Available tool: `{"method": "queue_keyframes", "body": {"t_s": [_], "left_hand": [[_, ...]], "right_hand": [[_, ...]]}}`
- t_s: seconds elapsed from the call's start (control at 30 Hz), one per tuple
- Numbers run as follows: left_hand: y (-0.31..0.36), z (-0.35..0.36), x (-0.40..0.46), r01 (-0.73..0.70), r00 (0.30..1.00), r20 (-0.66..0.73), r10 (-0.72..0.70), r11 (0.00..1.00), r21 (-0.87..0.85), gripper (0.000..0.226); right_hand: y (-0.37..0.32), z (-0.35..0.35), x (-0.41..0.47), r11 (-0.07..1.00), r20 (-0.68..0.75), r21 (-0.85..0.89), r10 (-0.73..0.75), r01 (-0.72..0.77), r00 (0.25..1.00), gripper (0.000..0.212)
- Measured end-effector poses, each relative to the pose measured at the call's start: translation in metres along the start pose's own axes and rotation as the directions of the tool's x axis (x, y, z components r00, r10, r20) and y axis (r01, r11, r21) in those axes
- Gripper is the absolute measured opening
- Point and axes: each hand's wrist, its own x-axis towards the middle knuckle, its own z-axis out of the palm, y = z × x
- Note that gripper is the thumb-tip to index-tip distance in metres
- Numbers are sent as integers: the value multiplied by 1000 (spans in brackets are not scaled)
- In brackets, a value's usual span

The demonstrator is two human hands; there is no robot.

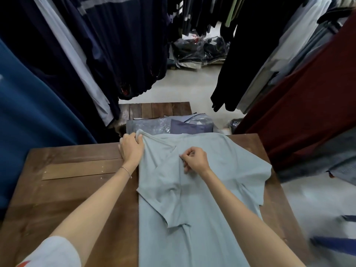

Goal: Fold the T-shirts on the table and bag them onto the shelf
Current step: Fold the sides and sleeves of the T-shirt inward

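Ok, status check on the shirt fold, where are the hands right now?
Left hand grips the pale T-shirt at its top corner. Right hand pinches fabric mid-chest. Left sleeve folded in, right sleeve still out. Nothing in the way.

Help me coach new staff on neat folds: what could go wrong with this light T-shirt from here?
1. The left hand grips the T-shirt only at its top corner; pulling may drag it crooked.
2. The right hand pinches fabric mid-chest, so its grip could set wrinkles into the fold.
3. The right sleeve lies near the table edge and may slip off.
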Motion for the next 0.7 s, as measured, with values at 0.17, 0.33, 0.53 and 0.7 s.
{"method": "queue_keyframes", "body": {"t_s": [0.17,0.33,0.53,0.7], "left_hand": [[-6,1,6,17,1000,7,-16,993,-116,31],[-1,-9,-3,-45,999,-31,39,969,-241,42],[-2,-9,-8,-66,998,2,68,969,-237,18],[-4,-11,-5,41,999,-16,-48,953,-299,16]], "right_hand": [[2,-3,-6,998,32,67,-23,21,999,18],[3,-1,-18,998,28,62,-11,9,1000,10],[8,4,-33,1000,28,17,0,0,1000,8],[12,4,-40,999,26,42,11,-12,1000,9]]}}
